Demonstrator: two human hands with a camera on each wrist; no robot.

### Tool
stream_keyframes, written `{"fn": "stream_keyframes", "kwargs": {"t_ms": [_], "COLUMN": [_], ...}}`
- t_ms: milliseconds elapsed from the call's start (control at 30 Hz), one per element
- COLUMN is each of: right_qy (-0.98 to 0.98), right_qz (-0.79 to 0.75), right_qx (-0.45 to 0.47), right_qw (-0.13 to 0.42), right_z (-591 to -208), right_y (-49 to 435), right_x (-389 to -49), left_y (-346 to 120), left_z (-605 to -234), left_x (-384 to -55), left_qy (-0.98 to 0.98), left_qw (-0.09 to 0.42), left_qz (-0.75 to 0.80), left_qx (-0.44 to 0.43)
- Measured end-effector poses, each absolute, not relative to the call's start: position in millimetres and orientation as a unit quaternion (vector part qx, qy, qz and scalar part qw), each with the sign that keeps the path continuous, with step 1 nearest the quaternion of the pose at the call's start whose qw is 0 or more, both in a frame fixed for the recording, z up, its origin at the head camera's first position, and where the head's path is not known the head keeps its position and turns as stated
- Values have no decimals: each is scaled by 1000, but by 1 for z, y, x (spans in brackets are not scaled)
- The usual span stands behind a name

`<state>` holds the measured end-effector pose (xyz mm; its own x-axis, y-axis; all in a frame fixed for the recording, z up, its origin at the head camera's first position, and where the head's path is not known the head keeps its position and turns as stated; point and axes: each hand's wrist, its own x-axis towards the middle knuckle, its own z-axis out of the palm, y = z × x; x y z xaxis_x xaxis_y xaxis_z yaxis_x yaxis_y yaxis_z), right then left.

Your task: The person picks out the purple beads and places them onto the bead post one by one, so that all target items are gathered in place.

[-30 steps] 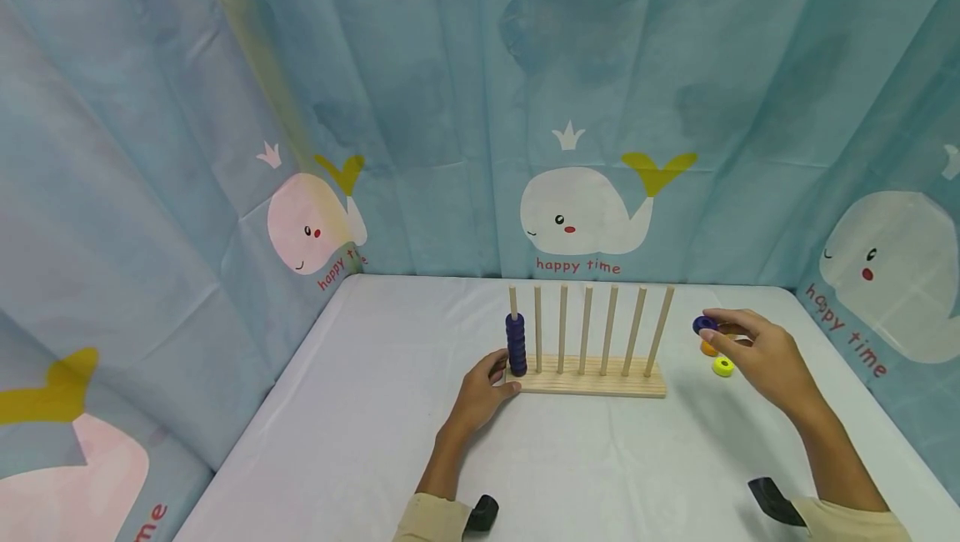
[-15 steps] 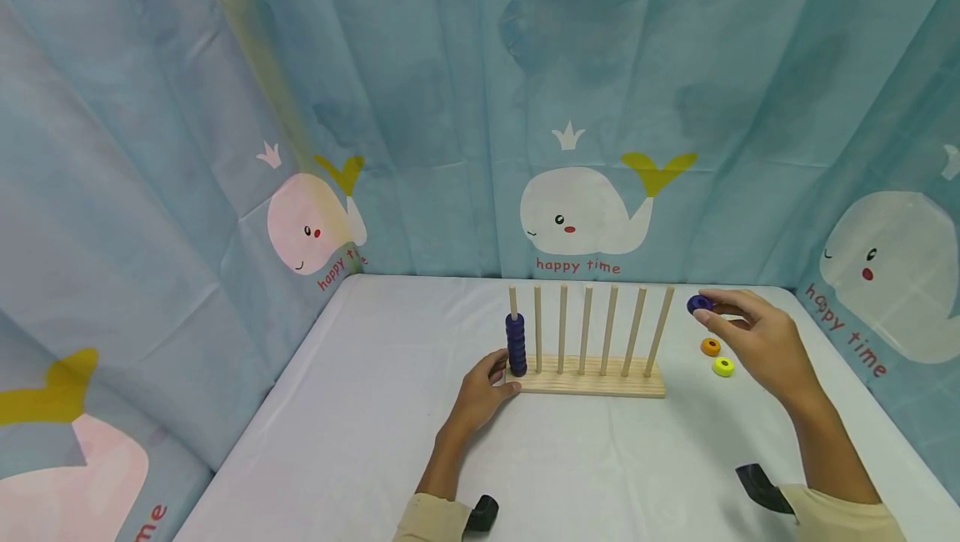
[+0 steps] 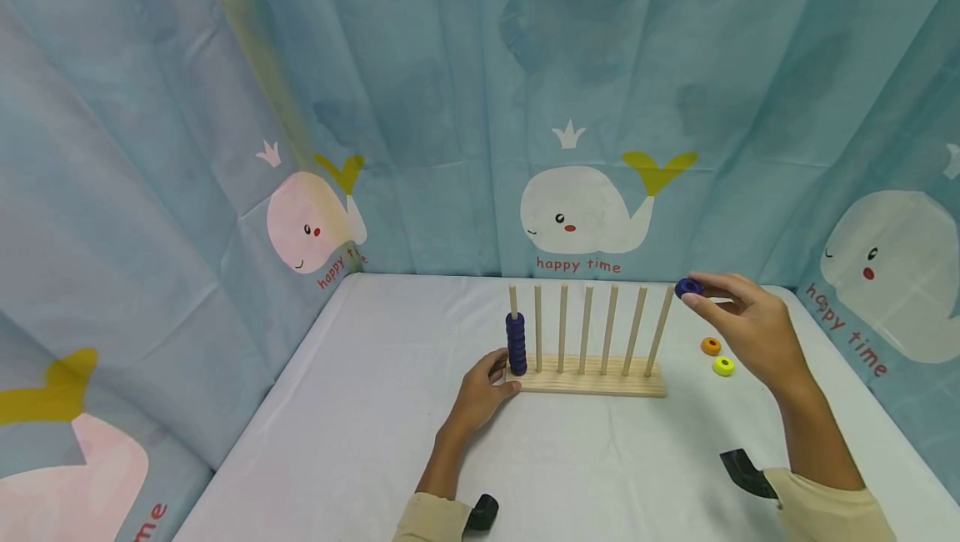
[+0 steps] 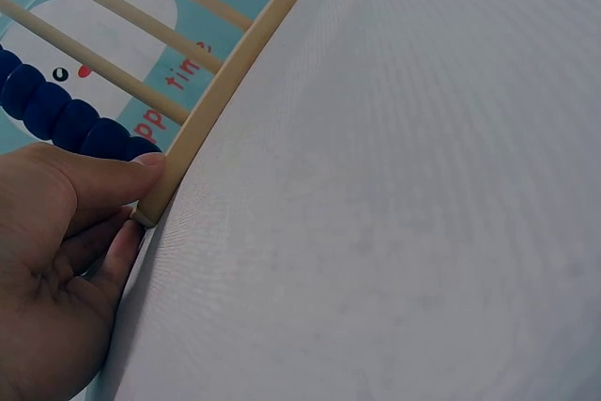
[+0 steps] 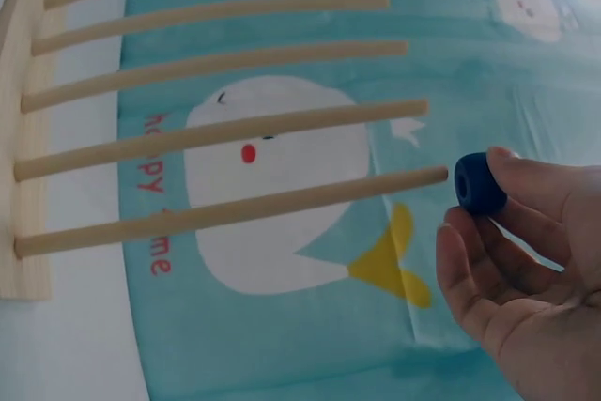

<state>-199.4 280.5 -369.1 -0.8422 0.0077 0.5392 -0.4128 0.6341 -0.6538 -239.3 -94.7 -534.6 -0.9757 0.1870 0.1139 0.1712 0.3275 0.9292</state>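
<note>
A wooden peg rack (image 3: pixel 592 377) with a row of upright pegs stands on the table. Its leftmost peg carries a stack of dark blue beads (image 3: pixel 516 343); the other pegs are bare. My left hand (image 3: pixel 478 392) grips the left end of the base, its thumb on the front edge in the left wrist view, beside the lowest bead. Between thumb and fingertips, my right hand (image 3: pixel 757 329) pinches a dark blue bead (image 5: pixel 480 184). In the right wrist view that bead's hole faces the tip of the rightmost peg (image 5: pixel 282 206), with a small gap between them.
An orange bead (image 3: pixel 711 346) and a yellow bead (image 3: pixel 723 366) lie on the white tablecloth (image 3: pixel 600 459) to the right of the rack. Blue curtains (image 3: pixel 450 108) with whale prints hang behind the table and at both sides.
My right hand has lifted the dark blue bead from near the orange and yellow beads and moved it up and left to the rightmost peg's top. My left hand has stayed in place.
</note>
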Motion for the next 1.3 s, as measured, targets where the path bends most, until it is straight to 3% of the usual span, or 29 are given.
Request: {"fn": "stream_keyframes", "kwargs": {"t_ms": [933, 1300], "right_qy": [-816, -797], "right_qz": [488, 522], "right_qx": [218, 248], "right_qw": [218, 173], "right_z": [-348, -347], "right_y": [220, 196], "right_x": [-219, -230], "left_y": [-94, -95], "left_z": [-533, -534], "left_x": [-240, -241], "left_qy": [821, 813], "left_qw": [14, 14], "left_qz": [562, 573], "left_qx": [99, 104]}}
